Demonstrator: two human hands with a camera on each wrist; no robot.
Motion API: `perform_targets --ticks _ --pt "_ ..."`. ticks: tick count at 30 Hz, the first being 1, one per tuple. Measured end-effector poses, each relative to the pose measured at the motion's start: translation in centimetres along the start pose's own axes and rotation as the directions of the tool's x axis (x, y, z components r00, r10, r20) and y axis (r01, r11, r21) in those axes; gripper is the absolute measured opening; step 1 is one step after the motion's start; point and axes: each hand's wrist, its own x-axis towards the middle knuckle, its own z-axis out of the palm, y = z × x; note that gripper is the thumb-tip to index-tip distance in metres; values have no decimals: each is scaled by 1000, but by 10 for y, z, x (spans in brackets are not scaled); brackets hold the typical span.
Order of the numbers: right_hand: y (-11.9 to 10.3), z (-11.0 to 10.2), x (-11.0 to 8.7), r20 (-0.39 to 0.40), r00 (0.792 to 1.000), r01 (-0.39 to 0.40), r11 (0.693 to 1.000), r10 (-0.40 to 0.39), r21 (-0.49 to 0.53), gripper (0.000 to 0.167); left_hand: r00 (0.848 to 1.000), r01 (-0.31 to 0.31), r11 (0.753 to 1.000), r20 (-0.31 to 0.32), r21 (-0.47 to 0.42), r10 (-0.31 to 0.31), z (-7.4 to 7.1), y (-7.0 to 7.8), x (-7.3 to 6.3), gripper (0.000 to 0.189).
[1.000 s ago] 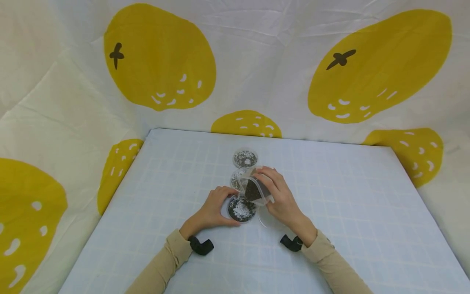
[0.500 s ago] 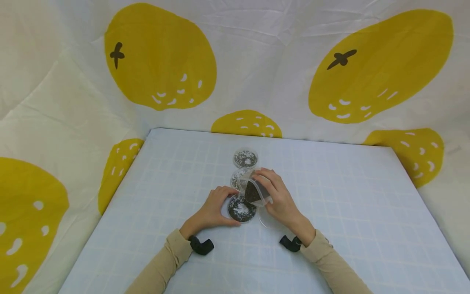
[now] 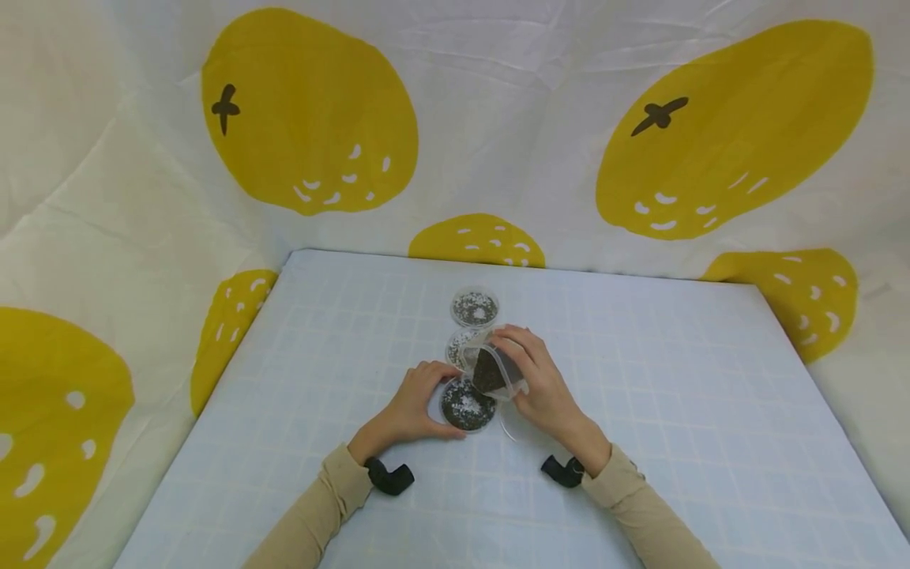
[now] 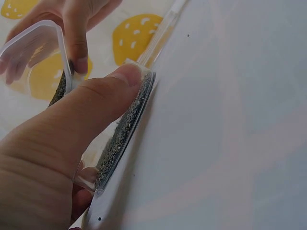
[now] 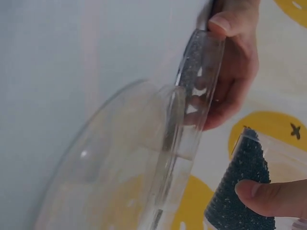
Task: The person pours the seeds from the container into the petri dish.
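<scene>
My left hand grips the nearest clear petri dish by its rim, thumb in front and fingers behind. Dark granules with a white patch on top fill that dish. In my right hand is a clear plastic container, tipped sideways with its mouth toward the dish and just above it. Dark granules lie banked against the container's lower wall, and the right thumb presses on the outside there. Whether granules are falling from it is too small to tell.
Two more petri dishes with dark and white granules stand behind in a row: a middle dish, partly hidden by the container, and a far dish. A clear round lid lies on the white table right of the near dish.
My right hand and the container have shifted slightly down toward me. The white patch in the near dish looks smaller, with more dark granules around it. My left hand has stayed in place.
</scene>
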Motion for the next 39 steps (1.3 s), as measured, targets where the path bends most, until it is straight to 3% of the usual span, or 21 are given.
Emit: perform_targets --ticks 8,14,17,20,23,29,34,39 --pt "-1 -12 12 29 991 -135 987 133 85 91 1000 2 1000 -2 -16 -2 -2 3 -1 92" --pt "-14 -34 30 35 954 -298 938 296 175 88 1000 16 1000 13 -13 -16 -4 3 -1 92" --pt "-19 -45 34 36 913 -400 871 407 284 91 1000 13 1000 8 -13 -13 -4 3 -1 92" --pt "-3 -49 24 45 852 -493 771 522 403 98 1000 3 1000 -3 -13 -3 -3 2 -1 91" --pt "11 -55 15 42 800 -536 681 599 499 100 1000 -5 1000 -9 -16 4 -3 1 -1 92" --pt "33 -76 8 40 753 -520 557 657 647 94 1000 -12 1000 -9 -24 11 -1 -1 -2 92" --pt "56 -91 -1 42 715 -515 484 698 708 90 1000 -15 1000 -8 -21 15 0 -2 -1 92" --pt "81 -99 -21 87 654 -535 378 751 755 87 1000 -15 1000 -9 -23 15 0 -1 -1 93"
